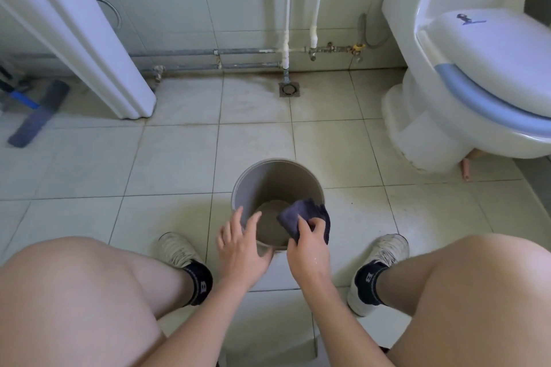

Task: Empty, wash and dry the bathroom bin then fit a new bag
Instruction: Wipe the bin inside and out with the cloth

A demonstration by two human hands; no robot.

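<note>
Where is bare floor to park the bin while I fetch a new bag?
Bare tiles lie between the bin and the floor drain, and left of the bin toward the mop head. It is crowded near the bin's rim, where the left hand, right hand and cloth sit between both shoes.

Both forearms are bare, without sleeves; the thighs and knees are bare too; the left shoe (176, 249) and the right shoe (377, 270) are pale grey-white trainers; each ankle wears a short black sock (199, 281) carrying a white letter B.
</note>
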